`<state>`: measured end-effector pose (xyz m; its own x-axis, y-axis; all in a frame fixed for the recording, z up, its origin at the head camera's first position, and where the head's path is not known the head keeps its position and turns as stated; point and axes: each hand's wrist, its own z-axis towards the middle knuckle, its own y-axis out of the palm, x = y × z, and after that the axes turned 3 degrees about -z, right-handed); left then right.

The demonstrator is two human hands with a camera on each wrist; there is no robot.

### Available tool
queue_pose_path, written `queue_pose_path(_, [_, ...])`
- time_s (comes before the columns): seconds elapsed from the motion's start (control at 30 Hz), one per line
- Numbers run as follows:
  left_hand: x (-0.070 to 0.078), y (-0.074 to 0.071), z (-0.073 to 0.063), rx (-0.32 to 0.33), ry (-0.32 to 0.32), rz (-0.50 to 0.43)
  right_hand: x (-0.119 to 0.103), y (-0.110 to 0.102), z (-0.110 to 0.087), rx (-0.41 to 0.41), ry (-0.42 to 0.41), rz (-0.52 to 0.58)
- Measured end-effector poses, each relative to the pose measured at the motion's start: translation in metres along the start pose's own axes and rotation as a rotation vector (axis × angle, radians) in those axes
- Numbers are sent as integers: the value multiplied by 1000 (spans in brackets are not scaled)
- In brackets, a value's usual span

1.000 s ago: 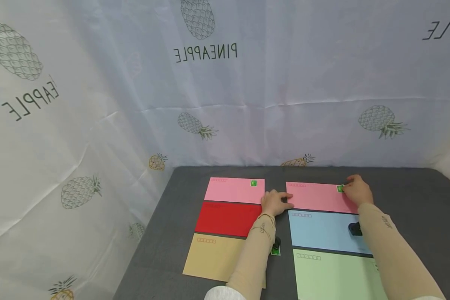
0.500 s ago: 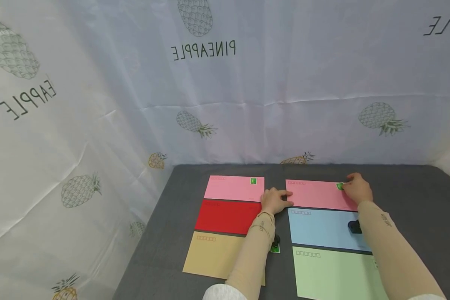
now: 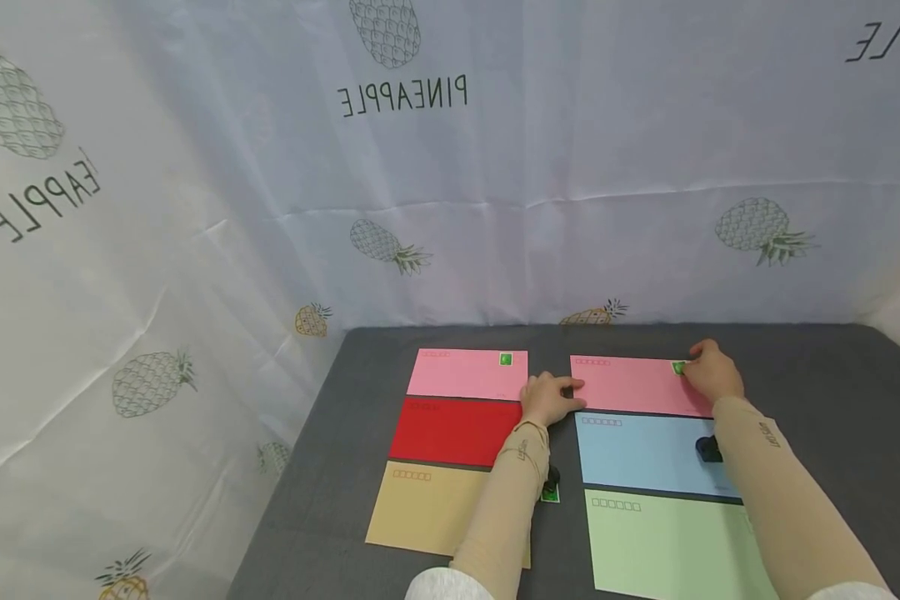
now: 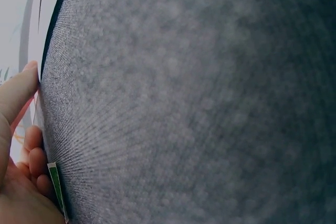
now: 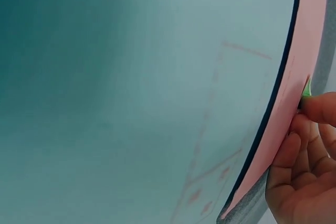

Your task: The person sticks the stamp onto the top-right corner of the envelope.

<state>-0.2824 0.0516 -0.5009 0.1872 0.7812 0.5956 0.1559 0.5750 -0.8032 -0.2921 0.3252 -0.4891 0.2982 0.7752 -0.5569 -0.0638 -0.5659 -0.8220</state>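
Observation:
My right hand (image 3: 712,374) pinches a small green postage stamp (image 5: 307,88) at the upper right corner of the right pink envelope (image 3: 630,386). One edge of that stamp stands up from the paper in the right wrist view. At the envelope's left edge rests my left hand (image 3: 548,399), thumb and index finger spread, fingertips touching the paper. Another green-and-white stamp (image 4: 57,190) shows beside the left hand's lower fingers in the left wrist view; I cannot tell what it lies on. The left pink envelope (image 3: 461,375) has a green stamp (image 3: 506,359) at its upper right corner.
Below lie a red envelope (image 3: 450,433), a tan envelope (image 3: 427,508), a blue envelope (image 3: 637,450) and a green envelope (image 3: 667,542) on the dark table (image 3: 307,500). A small black object (image 3: 708,449) sits on the blue one. Another stamp (image 3: 551,493) lies by my left forearm.
The whole head view has shifted slightly upward. Both hands keep nearly the same places on the right pink envelope, the right still at the stamp.

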Motion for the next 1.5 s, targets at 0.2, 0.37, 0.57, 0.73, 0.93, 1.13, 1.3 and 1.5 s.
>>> queue_pose_path(0.2, [4,-3,0,2,9,-6,2,-1,2,4,-13,-49])
queue_pose_path(0.37, [10,-8,-3,-15,-10,20,3,-2,2,-10,-8,-61])
queue_pose_path(0.57, [10,-5,-1,-16,-9,5,6,-5,1,-20,-18,-49])
queue_pose_path(0.73, [8,-4,0,-5,26,-8,7,-7,-1,-38,-34,-37])
queue_pose_path(0.93, [6,-5,0,-5,31,5,6,-8,-2,-44,-65,-32])
queue_pose_path(1.13, [8,-8,-2,-12,-22,18,3,-6,-1,-65,-86,-34])
queue_pose_path(1.3, [11,-9,-5,-22,-53,9,4,-5,-4,-91,-77,-28])
queue_pose_path(1.5, [12,-10,-6,-32,-63,11,9,-2,-5,-101,-85,-17])
